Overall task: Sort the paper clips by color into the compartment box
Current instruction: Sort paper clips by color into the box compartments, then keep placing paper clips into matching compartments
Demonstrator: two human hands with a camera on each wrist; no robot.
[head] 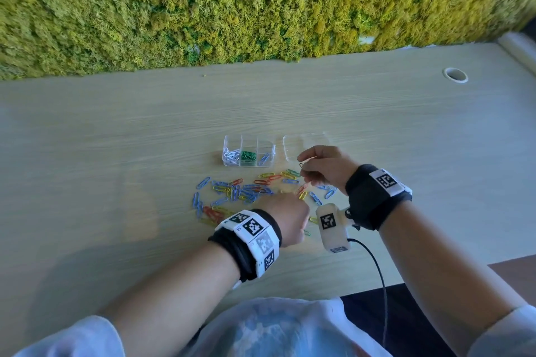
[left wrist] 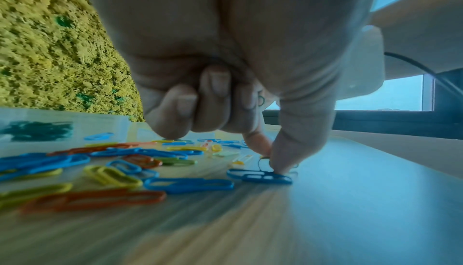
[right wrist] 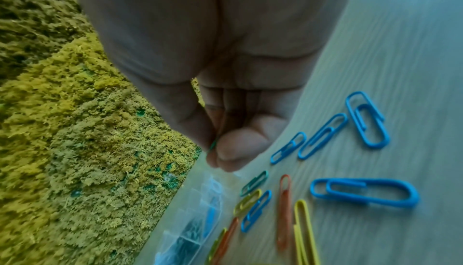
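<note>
The clear compartment box (head: 249, 136) holds white clips on the left, green in the middle and a blue one on the right. My right hand (head: 304, 167) hovers to its right and pinches a green paper clip (head: 301, 166) between thumb and forefinger (right wrist: 240, 144); the green paper clip (right wrist: 213, 145) shows only as a sliver there. My left hand (head: 290, 210) is down on the loose pile of clips (head: 246, 191). Its thumb (left wrist: 295, 150) and index fingertip pinch a thin dark clip (left wrist: 262, 164) lying beside a blue clip (left wrist: 260, 176). Another green clip (left wrist: 260, 98) is tucked in its curled fingers.
The box's clear lid (head: 306, 143) lies just right of the box, behind my right hand. Blue, red, yellow and green clips are scattered over the wooden table (head: 116, 153). A moss wall (head: 232, 3) backs the table. A cable hole (head: 455, 75) sits far right.
</note>
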